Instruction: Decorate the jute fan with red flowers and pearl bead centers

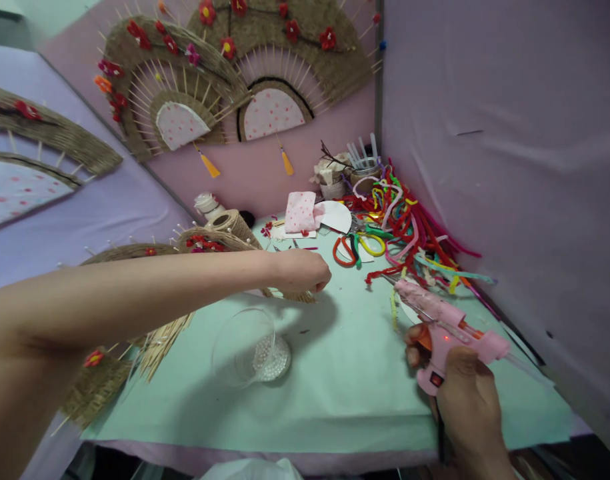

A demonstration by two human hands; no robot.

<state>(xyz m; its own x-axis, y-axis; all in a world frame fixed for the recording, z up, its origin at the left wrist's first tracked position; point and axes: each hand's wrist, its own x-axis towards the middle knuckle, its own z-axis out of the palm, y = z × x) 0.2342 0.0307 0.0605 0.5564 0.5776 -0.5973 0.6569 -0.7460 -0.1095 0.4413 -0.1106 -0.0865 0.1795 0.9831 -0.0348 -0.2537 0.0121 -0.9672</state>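
Observation:
My left hand [309, 270] is stretched over the middle of the green-covered table [355, 393], its fingers curled down; what they hold, if anything, is hidden. Beneath the wrist lies part of a woven fan [219, 241] with red flowers. At the right, my right hand [465, 387] grips a pink glue gun [447, 333] with a lit red light, its nozzle pointing left toward the pipe cleaners. A clear plastic cup [245, 350] stands tilted-looking below my left forearm, with white pearl beads [272, 359] in its bottom.
Red- and yellow-handled scissors [357, 250], a heap of coloured pipe cleaners [409, 227] and a jar of glue sticks [365, 170] are at the back right. A twine spool [232, 225] stands back left, thin sticks [165, 347] lie at left. Fans [285, 67] hang on the wall.

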